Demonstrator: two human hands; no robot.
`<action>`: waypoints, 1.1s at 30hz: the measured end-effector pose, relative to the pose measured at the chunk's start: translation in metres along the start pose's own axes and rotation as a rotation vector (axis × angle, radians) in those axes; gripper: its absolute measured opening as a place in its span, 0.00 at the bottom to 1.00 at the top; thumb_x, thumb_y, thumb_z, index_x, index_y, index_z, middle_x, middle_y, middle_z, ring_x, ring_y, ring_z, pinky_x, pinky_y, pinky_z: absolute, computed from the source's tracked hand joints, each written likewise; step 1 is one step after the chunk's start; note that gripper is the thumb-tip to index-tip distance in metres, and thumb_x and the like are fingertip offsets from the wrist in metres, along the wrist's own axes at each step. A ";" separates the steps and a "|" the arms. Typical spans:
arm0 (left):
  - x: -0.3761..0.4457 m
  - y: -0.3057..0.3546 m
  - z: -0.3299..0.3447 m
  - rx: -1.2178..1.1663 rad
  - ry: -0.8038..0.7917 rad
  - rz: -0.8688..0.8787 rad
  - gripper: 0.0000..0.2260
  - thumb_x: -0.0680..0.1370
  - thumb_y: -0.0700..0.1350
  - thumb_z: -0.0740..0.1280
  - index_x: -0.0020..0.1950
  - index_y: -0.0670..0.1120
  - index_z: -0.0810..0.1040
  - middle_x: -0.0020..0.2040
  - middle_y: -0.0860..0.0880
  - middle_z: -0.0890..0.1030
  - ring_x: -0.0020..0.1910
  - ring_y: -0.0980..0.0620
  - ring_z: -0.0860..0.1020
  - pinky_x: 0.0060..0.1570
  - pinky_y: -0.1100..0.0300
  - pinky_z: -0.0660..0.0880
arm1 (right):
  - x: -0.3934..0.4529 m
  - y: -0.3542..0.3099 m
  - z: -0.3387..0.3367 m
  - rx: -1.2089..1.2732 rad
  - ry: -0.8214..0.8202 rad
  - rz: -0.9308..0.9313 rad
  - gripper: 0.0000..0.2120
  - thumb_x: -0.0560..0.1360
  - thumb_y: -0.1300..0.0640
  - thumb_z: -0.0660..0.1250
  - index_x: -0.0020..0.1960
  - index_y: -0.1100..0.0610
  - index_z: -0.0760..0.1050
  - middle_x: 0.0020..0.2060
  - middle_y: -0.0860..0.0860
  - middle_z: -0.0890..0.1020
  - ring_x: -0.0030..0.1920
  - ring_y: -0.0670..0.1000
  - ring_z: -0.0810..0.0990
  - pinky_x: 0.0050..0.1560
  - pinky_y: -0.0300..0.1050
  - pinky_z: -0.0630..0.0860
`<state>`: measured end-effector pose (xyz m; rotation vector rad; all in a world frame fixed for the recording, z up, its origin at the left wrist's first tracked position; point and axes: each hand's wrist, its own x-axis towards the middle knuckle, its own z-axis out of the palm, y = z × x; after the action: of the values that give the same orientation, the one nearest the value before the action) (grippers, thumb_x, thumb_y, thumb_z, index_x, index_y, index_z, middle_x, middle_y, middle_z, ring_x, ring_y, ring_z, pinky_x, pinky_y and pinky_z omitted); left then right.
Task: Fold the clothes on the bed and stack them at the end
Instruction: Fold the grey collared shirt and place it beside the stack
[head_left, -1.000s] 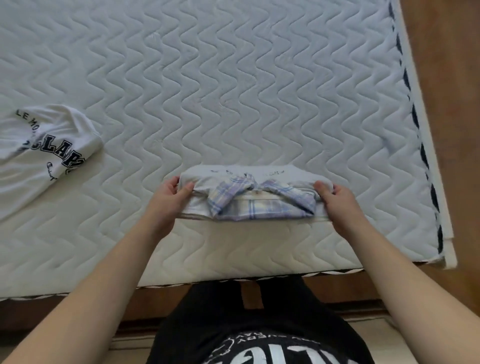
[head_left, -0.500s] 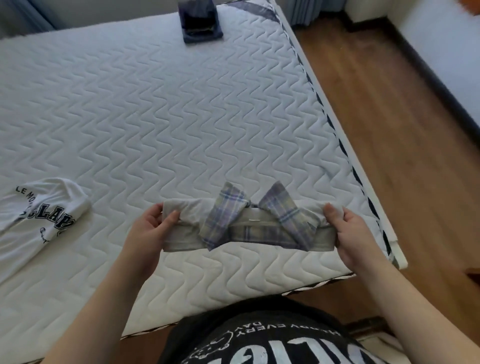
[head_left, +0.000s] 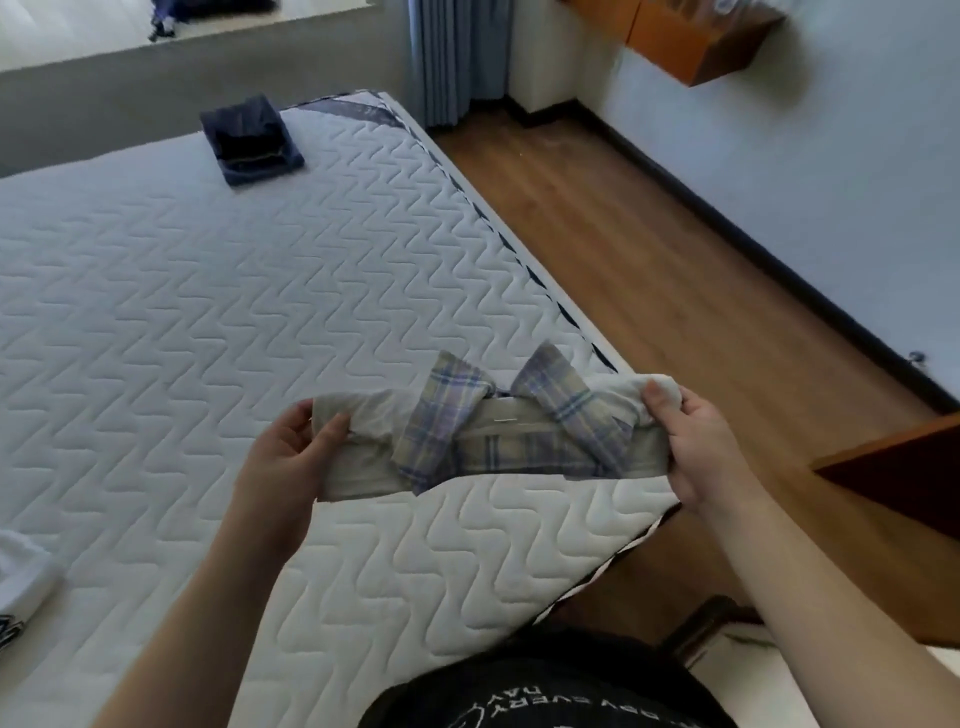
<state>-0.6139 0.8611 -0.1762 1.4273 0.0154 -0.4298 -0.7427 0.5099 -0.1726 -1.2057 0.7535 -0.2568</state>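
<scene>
A white quilted mattress filled the room. The left hand and right hand gripped opposite ends of the folded plaid-collared shirt, lifted above it.

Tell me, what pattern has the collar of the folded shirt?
Plaid, blue and purple lines on cream, on the collar; head view.

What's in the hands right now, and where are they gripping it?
A folded plaid-collared shirt, held up over the mattress. The left hand grips its left end, the right hand its right end.
</scene>
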 end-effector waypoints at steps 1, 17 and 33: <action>0.004 0.001 0.006 0.016 -0.025 0.010 0.11 0.73 0.49 0.71 0.53 0.47 0.82 0.49 0.42 0.85 0.46 0.48 0.83 0.42 0.59 0.81 | -0.003 -0.003 -0.007 0.008 0.016 -0.001 0.13 0.70 0.48 0.71 0.48 0.55 0.83 0.46 0.56 0.86 0.46 0.53 0.85 0.47 0.50 0.83; 0.062 -0.021 0.173 0.214 -0.191 -0.041 0.06 0.78 0.44 0.68 0.54 0.47 0.82 0.49 0.43 0.85 0.45 0.48 0.84 0.40 0.62 0.80 | 0.032 -0.015 -0.160 0.057 0.217 -0.058 0.07 0.76 0.54 0.69 0.42 0.53 0.85 0.38 0.52 0.86 0.37 0.48 0.84 0.34 0.40 0.79; 0.140 -0.030 0.435 0.260 -0.183 -0.076 0.07 0.80 0.41 0.66 0.50 0.49 0.84 0.47 0.46 0.85 0.44 0.50 0.84 0.42 0.60 0.81 | 0.162 -0.089 -0.353 0.033 0.275 -0.080 0.07 0.76 0.51 0.70 0.43 0.54 0.83 0.38 0.52 0.85 0.37 0.51 0.83 0.35 0.42 0.79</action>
<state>-0.5989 0.4038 -0.1734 1.6413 -0.1389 -0.6418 -0.8339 0.1243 -0.2088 -1.1835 0.9360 -0.5066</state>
